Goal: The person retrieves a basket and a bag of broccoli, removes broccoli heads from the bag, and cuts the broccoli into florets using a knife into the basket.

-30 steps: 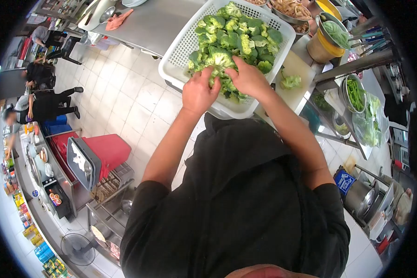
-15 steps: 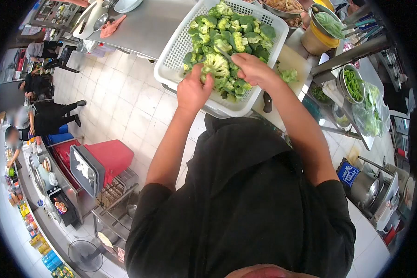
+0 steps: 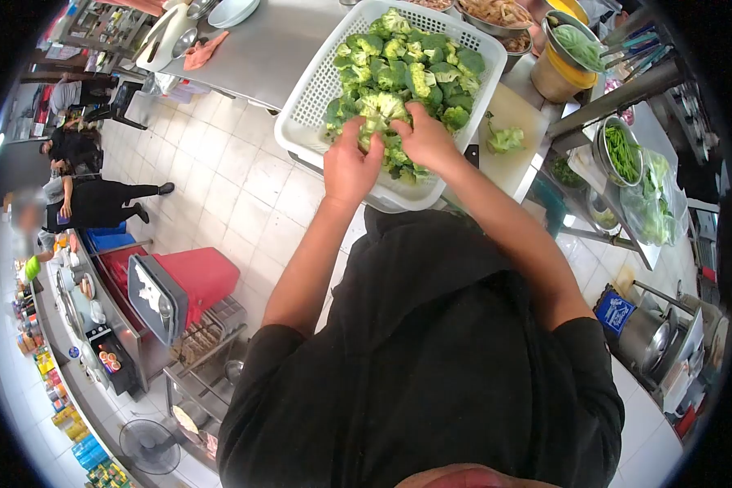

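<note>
Broccoli (image 3: pixel 382 108) gripped in hands (image 3: pixel 351 169); blue wrapper's (image 3: pixel 614 312) white lettering illegible.

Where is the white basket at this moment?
In the head view, the white basket is at upper centre, left of the cutting board, with the left hand and right hand over its near part.

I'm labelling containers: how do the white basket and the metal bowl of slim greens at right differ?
The white basket is rectangular; the metal bowl is round. The basket holds chunky broccoli pieces, the bowl slim greens. The basket looks larger than the bowl. Both hold green vegetables.
</note>
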`<control>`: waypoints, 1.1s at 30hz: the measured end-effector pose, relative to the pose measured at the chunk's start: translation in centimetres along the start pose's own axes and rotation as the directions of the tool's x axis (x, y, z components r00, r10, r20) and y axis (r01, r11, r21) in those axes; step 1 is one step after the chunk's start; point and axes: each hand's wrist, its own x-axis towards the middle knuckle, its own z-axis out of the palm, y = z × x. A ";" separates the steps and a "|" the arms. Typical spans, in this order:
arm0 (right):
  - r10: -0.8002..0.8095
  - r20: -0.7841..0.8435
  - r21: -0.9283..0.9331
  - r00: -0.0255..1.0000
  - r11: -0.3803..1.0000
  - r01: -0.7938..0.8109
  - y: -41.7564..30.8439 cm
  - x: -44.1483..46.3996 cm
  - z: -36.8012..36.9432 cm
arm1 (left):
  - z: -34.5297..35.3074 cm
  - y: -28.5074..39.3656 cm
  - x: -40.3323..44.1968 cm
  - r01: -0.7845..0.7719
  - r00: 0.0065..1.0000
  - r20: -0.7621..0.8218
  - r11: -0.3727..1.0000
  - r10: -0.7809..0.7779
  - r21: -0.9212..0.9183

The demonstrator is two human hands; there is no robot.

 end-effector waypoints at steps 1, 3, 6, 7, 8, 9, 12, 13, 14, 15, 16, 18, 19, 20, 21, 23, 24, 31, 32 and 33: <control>0.004 -0.004 -0.020 1.000 1.000 -0.004 0.3 0.5 0.5 | 0.2 -0.1 -0.2 -0.019 1.000 0.008 1.000 0.019 0.010; 0.010 0.024 0.068 1.000 0.998 -0.011 1.5 2.1 0.9 | 0.2 -0.4 -0.2 0.012 1.000 0.006 1.000 -0.012 0.027; 0.104 0.270 0.455 0.957 0.863 -0.222 -0.1 0.8 -1.8 | -0.4 -0.9 -0.1 0.105 0.994 -0.015 0.994 -0.106 -0.041; 0.106 0.304 0.505 0.947 0.825 -0.255 -0.1 0.7 -2.7 | -0.5 -1.1 0.1 0.141 0.989 -0.022 0.986 -0.144 -0.083; 0.107 0.335 0.552 0.936 0.783 -0.287 0.4 0.8 -3.8 | -0.1 -2.1 0.3 0.150 0.986 -0.040 0.969 -0.161 -0.197; 0.100 0.296 0.534 0.950 0.807 -0.251 0.3 0.5 -4.4 | 0.7 -4.1 0.6 0.151 0.983 -0.056 0.939 -0.176 -0.308; 0.045 0.158 0.453 0.986 0.884 -0.113 0.0 -0.8 -4.6 | 0.9 -4.8 1.2 0.342 0.915 0.081 0.653 -0.395 -0.676; 0.007 0.100 0.407 0.995 0.912 -0.047 0.1 -1.3 -3.9 | -0.6 -3.1 1.2 0.440 0.866 0.172 0.550 -0.471 -0.710; -0.035 0.042 0.357 0.998 0.934 0.018 0.5 -1.3 -2.9 | -1.7 -1.8 1.2 0.527 0.805 0.265 0.435 -0.530 -0.730; -0.105 -0.010 0.304 0.994 0.947 0.103 1.5 -0.8 -1.5 | -1.8 -1.5 1.3 0.536 0.795 0.296 0.386 -0.529 -0.751; -0.174 -0.062 0.244 0.983 0.952 0.184 2.5 -0.4 0.0 | -1.8 -1.2 1.3 0.545 0.786 0.329 0.336 -0.524 -0.768; -0.238 -0.099 0.189 0.966 0.949 0.253 0.6 -3.1 0.8 | -1.7 -0.6 1.2 0.555 0.775 0.390 0.242 -0.497 -0.796; -0.251 -0.113 0.143 0.961 0.953 0.266 -0.2 -3.7 0.7 | -1.6 -0.3 1.3 0.555 0.775 0.416 0.199 -0.475 -0.807; -0.245 -0.119 0.143 0.962 0.955 0.261 -0.3 -3.7 0.7 | -1.5 0.1 1.3 0.555 0.776 0.441 0.157 -0.451 -0.817; -0.240 -0.123 0.143 0.963 0.956 0.256 -0.4 -3.6 0.7 | -1.5 0.4 1.2 0.552 0.781 0.447 0.146 -0.435 -0.821; -0.243 -0.134 0.125 0.961 0.957 0.260 -0.6 -3.6 0.6 | -1.6 1.1 1.0 0.544 0.790 0.458 0.123 -0.407 -0.830; -0.252 -0.141 0.108 0.957 0.957 0.268 -0.7 -3.7 0.4 | -1.7 1.1 0.9 0.551 0.789 0.469 0.116 -0.397 -0.827; -0.223 -0.197 0.062 0.955 0.969 0.239 -0.9 -2.6 1.3 | -1.7 0.5 0.5 0.588 0.771 0.507 0.126 -0.386 -0.799; -0.213 -0.196 0.073 0.957 0.970 0.231 -0.9 -2.1 1.5 | -1.5 0.4 0.4 0.598 0.766 0.508 0.148 -0.393 -0.788; -0.203 -0.194 0.086 0.960 0.971 0.222 -1.0 -1.5 1.7 | -1.5 0.4 0.3 0.594 0.773 0.498 0.172 -0.392 -0.786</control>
